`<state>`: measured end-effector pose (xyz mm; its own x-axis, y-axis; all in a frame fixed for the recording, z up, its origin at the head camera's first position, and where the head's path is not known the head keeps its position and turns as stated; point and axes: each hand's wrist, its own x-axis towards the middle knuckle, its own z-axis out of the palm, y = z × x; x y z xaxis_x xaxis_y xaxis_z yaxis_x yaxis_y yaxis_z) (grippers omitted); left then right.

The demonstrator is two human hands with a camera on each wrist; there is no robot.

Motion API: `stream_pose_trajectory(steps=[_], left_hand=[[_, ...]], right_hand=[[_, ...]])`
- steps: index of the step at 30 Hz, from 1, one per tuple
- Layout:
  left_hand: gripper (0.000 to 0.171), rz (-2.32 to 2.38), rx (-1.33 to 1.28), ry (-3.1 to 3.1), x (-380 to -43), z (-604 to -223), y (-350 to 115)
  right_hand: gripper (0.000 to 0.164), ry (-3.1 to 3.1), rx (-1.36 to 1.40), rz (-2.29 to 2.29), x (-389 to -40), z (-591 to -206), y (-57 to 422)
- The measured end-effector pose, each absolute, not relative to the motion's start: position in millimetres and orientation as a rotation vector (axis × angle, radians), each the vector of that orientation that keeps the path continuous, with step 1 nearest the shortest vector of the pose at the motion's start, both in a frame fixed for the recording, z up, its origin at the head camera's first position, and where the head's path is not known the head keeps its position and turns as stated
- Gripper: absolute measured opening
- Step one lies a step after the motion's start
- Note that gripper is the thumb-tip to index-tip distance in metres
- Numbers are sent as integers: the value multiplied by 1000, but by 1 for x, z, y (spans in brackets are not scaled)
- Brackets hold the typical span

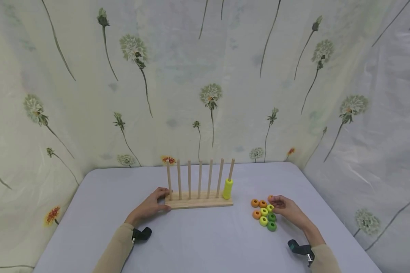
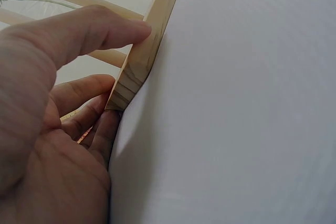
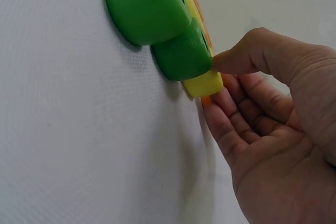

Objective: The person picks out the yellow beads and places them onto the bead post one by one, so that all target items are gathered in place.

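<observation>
A wooden rack [image 1: 201,204] carries several upright pegs, and its rightmost peg [image 1: 231,169] bears a column of yellow beads [image 1: 227,189]. At the rack's left end, my left hand [image 1: 153,204] grips the base, thumb along the front edge and fingers behind. My right hand [image 1: 288,210] is at the far right side of the loose beads. Its fingers touch an orange bead [image 1: 270,198], partly hidden by them, while the thumb lies against or very near a yellow bead [image 1: 270,208]. In the right wrist view, thumb and fingers are apart around the yellow bead [image 3: 203,85].
Other orange beads [image 1: 255,203], yellow beads [image 1: 263,221] and green beads [image 1: 272,226] lie close together right of the rack. A white table [image 1: 205,242] supports everything. Behind it hangs a flowered curtain [image 1: 177,94]. Each wrist wears a small black camera [image 1: 141,234].
</observation>
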<state>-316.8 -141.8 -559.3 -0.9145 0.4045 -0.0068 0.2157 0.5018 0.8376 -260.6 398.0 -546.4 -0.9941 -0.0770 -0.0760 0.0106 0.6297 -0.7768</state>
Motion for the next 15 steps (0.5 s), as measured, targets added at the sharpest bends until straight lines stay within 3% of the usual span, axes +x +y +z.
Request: stream_pose_trajectory(steps=[15], left_hand=[[70, 1396, 512, 2529, -316, -560, -143]], right_hand=[[43, 2751, -9, -1303, -256, -549, 391]])
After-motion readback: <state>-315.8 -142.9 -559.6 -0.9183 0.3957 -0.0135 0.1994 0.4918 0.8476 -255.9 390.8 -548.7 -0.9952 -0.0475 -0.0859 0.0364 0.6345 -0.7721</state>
